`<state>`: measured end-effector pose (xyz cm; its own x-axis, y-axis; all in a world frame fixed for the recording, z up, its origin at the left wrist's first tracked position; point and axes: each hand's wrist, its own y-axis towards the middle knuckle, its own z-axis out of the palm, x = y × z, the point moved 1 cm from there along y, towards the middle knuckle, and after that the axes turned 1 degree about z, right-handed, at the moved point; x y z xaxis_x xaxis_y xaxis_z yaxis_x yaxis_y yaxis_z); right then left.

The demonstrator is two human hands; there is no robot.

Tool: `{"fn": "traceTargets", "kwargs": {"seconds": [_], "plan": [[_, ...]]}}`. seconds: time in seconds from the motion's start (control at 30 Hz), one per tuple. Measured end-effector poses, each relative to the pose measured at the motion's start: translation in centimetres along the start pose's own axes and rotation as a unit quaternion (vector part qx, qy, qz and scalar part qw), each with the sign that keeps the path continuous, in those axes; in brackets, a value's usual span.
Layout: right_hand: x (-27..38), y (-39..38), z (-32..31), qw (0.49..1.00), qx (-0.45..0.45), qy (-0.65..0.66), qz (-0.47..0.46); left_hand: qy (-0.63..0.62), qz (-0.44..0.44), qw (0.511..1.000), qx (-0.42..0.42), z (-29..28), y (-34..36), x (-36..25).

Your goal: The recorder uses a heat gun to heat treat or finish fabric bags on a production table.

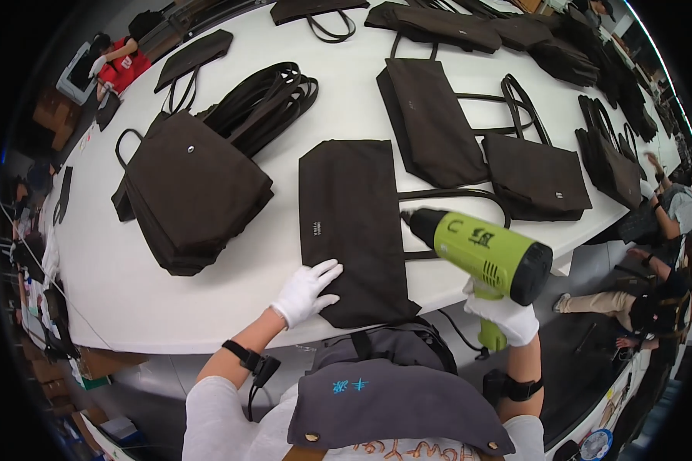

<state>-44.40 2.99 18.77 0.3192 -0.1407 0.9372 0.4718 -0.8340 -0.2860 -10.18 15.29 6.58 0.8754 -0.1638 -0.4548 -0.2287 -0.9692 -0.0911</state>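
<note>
The dark brown bag [354, 230] lies flat in the middle of the frame, its lower end at the near edge of the white table [269, 319], presumably so that it is within easy reach from where the person stands. Its straps [457, 192] run out to the right, away from the body of the bag, which leaves the broad face uncovered. The left hand [307, 294], in a white glove, rests on the bag's lower left part with the fingers slightly spread and the thumb apart; it grips nothing that I can see, and I'd take it to be steadying the cloth. The gloved right hand [506, 319] is closed around the handle of a green heat gun [484, 253], whose dark nozzle [421, 221] points left toward the bag's right edge, as if to direct air there; whether it is running I can't tell. Beyond, a pile of similar bags [196, 192] sits at left, its straps bunched toward the upper middle, perhaps to keep them together. A tall bag [434, 123] and a wider bag [534, 177] lie right of centre, leaving working room in front. At the upper left, a person in red [127, 69] stands beyond the table.
</note>
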Motion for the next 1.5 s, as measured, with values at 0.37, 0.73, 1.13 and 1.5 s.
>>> {"fn": "traceTargets", "kwargs": {"seconds": [0.37,0.73,1.13,1.5], "plan": [[-1.0,3.9,0.4,0.997,0.014,-0.015,0.070,-0.020,0.026,0.999,-0.003,3.0,11.1,-10.4],[1.2,12.7,-1.6,0.998,0.054,-0.037,-0.003,-0.019,-0.012,1.000,-0.006,5.4,12.1,-9.6],[0.0,8.7,-5.4,0.990,0.130,-0.048,0.028,0.027,-0.086,0.991,-0.097,7.1,12.9,-10.1],[-0.4,4.5,-9.3,0.989,0.054,0.133,0.027,-0.545,-0.436,0.595,-0.399,5.2,9.2,-4.4]]}}
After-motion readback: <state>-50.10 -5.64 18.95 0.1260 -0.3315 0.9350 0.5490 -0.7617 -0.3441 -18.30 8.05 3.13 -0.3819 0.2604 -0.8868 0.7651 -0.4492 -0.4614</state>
